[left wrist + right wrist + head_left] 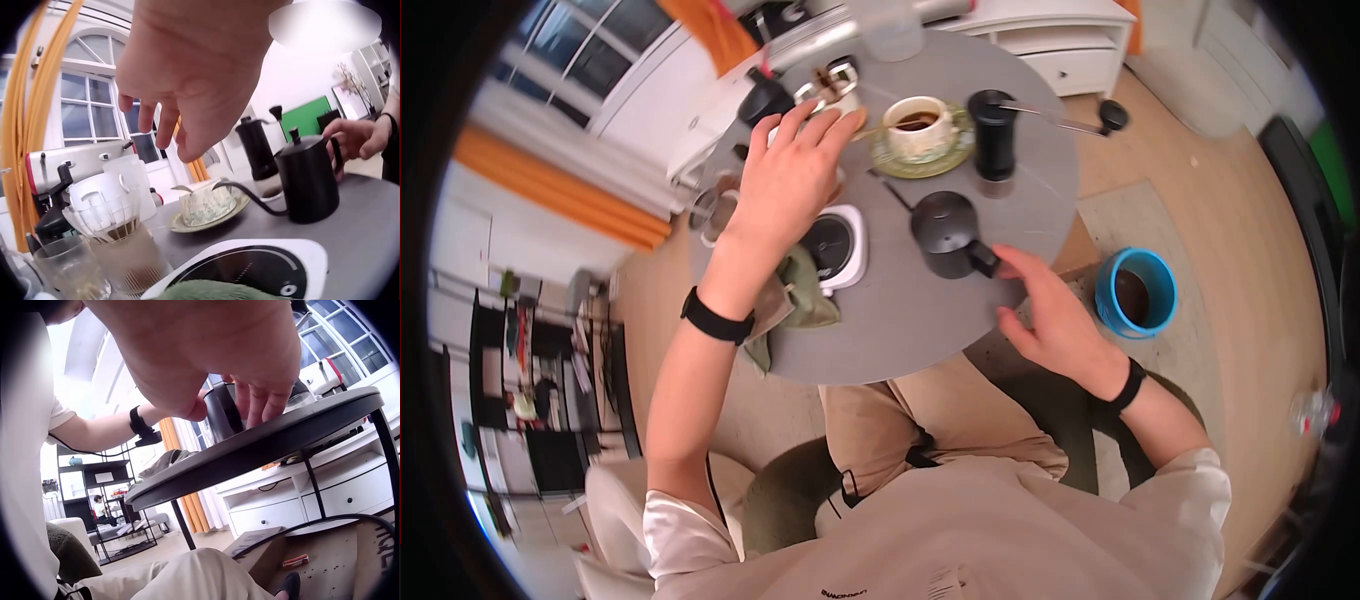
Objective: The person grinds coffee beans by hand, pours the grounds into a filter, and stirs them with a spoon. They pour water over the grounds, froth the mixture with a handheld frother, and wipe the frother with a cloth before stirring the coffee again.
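A black gooseneck kettle stands on the round grey table, its spout pointing away to the left. My right hand is at the kettle's handle, fingers loosely bent and fingertips right beside it. My left hand reaches over the table's left side with fingers extended and holds nothing. Below it, in the left wrist view, a white dripper sits on a glass server, beside a clear glass. A patterned cup of dark liquid rests on a green saucer.
A black hand coffee grinder stands right of the cup, its crank sticking out. A white-rimmed hot plate and a green cloth lie at the left. On the floor at the right is a blue bucket with dark contents.
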Available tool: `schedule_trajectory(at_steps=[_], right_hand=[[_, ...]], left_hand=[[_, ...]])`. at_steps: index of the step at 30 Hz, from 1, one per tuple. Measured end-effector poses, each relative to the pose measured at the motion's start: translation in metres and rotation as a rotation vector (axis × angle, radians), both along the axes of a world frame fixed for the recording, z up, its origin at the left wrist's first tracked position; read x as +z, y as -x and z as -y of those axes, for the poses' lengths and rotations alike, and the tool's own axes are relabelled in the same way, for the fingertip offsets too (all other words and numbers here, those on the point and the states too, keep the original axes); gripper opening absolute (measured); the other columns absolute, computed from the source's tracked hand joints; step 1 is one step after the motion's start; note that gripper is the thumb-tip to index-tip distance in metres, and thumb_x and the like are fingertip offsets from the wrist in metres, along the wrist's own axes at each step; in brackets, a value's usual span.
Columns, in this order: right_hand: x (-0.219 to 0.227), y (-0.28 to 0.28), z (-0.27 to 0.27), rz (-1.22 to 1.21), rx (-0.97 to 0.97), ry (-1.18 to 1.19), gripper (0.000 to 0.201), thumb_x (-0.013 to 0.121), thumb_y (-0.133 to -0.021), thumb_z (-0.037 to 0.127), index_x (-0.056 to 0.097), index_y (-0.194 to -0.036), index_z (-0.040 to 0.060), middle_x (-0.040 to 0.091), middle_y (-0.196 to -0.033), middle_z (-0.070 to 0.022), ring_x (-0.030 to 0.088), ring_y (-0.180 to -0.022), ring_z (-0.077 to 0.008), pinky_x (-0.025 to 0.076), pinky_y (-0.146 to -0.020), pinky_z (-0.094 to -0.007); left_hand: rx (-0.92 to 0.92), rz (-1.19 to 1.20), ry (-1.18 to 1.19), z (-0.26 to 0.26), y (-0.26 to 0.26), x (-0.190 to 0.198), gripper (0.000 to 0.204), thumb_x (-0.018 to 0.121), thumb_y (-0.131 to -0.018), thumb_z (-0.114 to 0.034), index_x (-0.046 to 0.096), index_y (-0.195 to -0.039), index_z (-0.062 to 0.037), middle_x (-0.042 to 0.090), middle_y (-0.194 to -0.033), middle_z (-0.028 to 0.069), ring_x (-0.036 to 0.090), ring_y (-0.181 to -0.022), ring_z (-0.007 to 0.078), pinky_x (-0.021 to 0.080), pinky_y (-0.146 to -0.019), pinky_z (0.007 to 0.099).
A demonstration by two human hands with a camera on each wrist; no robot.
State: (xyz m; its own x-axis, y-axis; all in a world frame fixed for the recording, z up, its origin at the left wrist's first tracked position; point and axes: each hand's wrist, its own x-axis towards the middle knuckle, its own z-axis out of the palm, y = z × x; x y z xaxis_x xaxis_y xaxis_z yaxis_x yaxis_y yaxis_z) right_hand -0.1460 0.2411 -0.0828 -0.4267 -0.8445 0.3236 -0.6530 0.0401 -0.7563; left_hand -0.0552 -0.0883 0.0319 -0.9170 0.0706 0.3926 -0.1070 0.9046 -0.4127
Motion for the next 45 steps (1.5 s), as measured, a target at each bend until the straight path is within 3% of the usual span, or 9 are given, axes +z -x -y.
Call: schedule_trajectory(at_steps=[7,12,19,22,25,34,38,41,45], right_hand=[[-0.009,0.015,-0.002,0.221,0.011,0.088,0.05,0.07,-0.097,0.007,0.054,-0.143,0.0035,0.067,-0.126,-0.0164,0.068,-0.115,-0.032,0.055,-0.096,-0.0419],[-0.019,0.021,0.003,0.378,0.026,0.174,0.027,0.071,-0.101,0.012,0.066,-0.125,0.0028,0.065,-0.118,-0.0136,0.07,-0.104,-0.0269,0.055,-0.089,-0.0377],[-0.021,0.022,0.003,0.36,0.033,0.15,0.016,0.072,-0.101,0.014,0.066,-0.112,0.0032,0.064,-0.108,-0.0073,0.064,-0.095,-0.0203,0.052,-0.08,-0.034],[-0.022,0.022,0.003,0.324,0.021,0.18,0.016,0.072,-0.101,0.015,0.066,-0.111,0.0032,0.063,-0.107,-0.0073,0.064,-0.095,-0.0206,0.052,-0.08,-0.0335],[-0.022,0.023,0.003,0.299,0.021,0.182,0.016,0.072,-0.101,0.015,0.066,-0.111,0.0031,0.063,-0.107,-0.0076,0.064,-0.094,-0.0209,0.052,-0.08,-0.0334],[-0.017,0.023,0.002,0.325,0.029,0.139,0.016,0.071,-0.102,0.014,0.065,-0.111,0.0005,0.063,-0.108,-0.0119,0.069,-0.097,-0.0236,0.054,-0.086,-0.0361],[-0.018,0.023,0.003,0.326,0.025,0.153,0.016,0.072,-0.102,0.014,0.066,-0.11,0.0014,0.063,-0.106,-0.0105,0.067,-0.095,-0.0222,0.053,-0.083,-0.0349],[-0.023,0.023,0.004,0.324,0.022,0.172,0.016,0.072,-0.102,0.016,0.067,-0.11,0.0032,0.063,-0.104,-0.0074,0.063,-0.089,-0.0196,0.051,-0.079,-0.0328],[-0.018,0.023,0.003,0.313,0.023,0.144,0.017,0.071,-0.102,0.015,0.066,-0.11,0.0012,0.063,-0.106,-0.0103,0.068,-0.094,-0.0223,0.053,-0.083,-0.0349]], left_hand=[[0.076,0.223,0.231,0.031,0.056,-0.032,0.058,0.065,-0.086,-0.005,0.062,-0.143,-0.0175,0.075,-0.121,0.0033,0.058,-0.136,0.0252,0.031,-0.121,0.0574],[-0.052,0.077,0.043,0.03,0.061,-0.039,0.024,0.066,-0.101,-0.022,0.075,-0.122,-0.0142,0.078,-0.101,0.0046,0.068,-0.112,0.0196,0.031,-0.118,0.0568],[0.11,0.018,-0.227,0.015,0.072,-0.029,0.03,0.058,-0.101,-0.027,0.081,-0.104,-0.0072,0.075,-0.083,0.0133,0.073,-0.086,0.031,0.045,-0.103,0.052],[0.315,-0.082,-0.816,0.013,0.081,-0.027,0.036,0.056,-0.099,-0.028,0.078,-0.093,-0.0013,0.073,-0.074,0.0135,0.068,-0.063,0.0302,0.054,-0.076,0.0482],[0.4,-0.084,-1.107,0.018,0.082,-0.027,0.036,0.055,-0.098,-0.026,0.074,-0.089,0.0034,0.072,-0.07,0.0118,0.06,-0.048,0.0225,0.047,-0.048,0.041],[0.542,-0.16,-1.804,0.013,0.074,-0.023,0.031,0.05,-0.103,-0.021,0.071,-0.104,0.0019,0.074,-0.084,0.0079,0.054,-0.047,0.01,0.036,-0.04,0.0233],[0.483,-0.178,-1.688,0.023,0.067,-0.017,0.032,0.05,-0.105,-0.022,0.071,-0.103,0.0021,0.076,-0.084,0.0083,0.055,-0.046,0.0092,0.036,-0.039,0.0237],[0.409,-0.131,-1.384,0.02,0.06,-0.012,0.03,0.052,-0.103,-0.022,0.072,-0.1,0.0004,0.077,-0.082,0.0107,0.063,-0.048,0.0195,0.046,-0.042,0.0328],[0.249,-0.083,-0.531,0.01,0.059,-0.019,0.028,0.055,-0.103,-0.024,0.072,-0.098,-0.0023,0.075,-0.08,0.0176,0.072,-0.064,0.0392,0.057,-0.058,0.0501]])
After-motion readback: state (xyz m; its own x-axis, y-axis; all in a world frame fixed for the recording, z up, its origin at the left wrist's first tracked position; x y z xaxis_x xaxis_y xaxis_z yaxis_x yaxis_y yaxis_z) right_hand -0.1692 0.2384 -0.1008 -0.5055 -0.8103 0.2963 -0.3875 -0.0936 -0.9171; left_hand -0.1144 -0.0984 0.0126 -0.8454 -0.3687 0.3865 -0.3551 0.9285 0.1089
